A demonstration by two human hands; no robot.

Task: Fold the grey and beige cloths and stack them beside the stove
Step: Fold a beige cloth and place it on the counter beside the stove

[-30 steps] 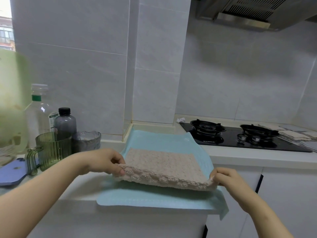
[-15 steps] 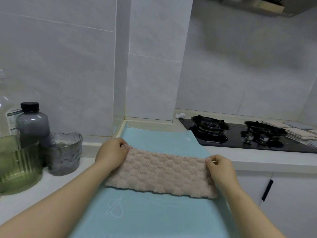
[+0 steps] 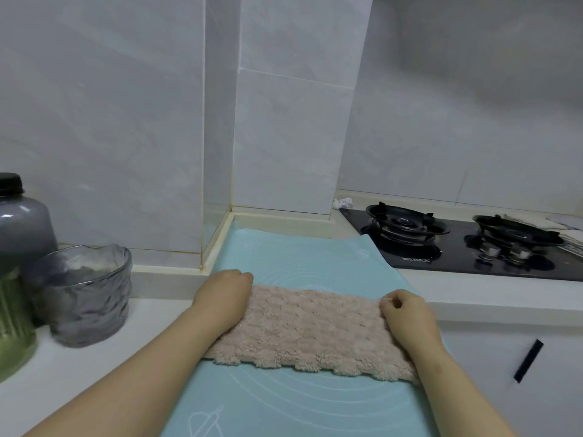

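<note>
Bare throughout: left hand (image 3: 222, 298) and right hand (image 3: 407, 313) uncovered, wrists and forearms likewise bare as far back as the lower frame edge, smooth and rounded in outline, with knuckles showing as soft ridges on the right hand.

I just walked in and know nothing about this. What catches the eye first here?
First, the fluffy beige cloth lying flat on a light blue mat on the counter, with the left hand and right hand gripping its two far corners. To the right sits a black gas stove with two burners. At the left edge a grey glass bowl stands beside a dark-capped bottle.
</note>
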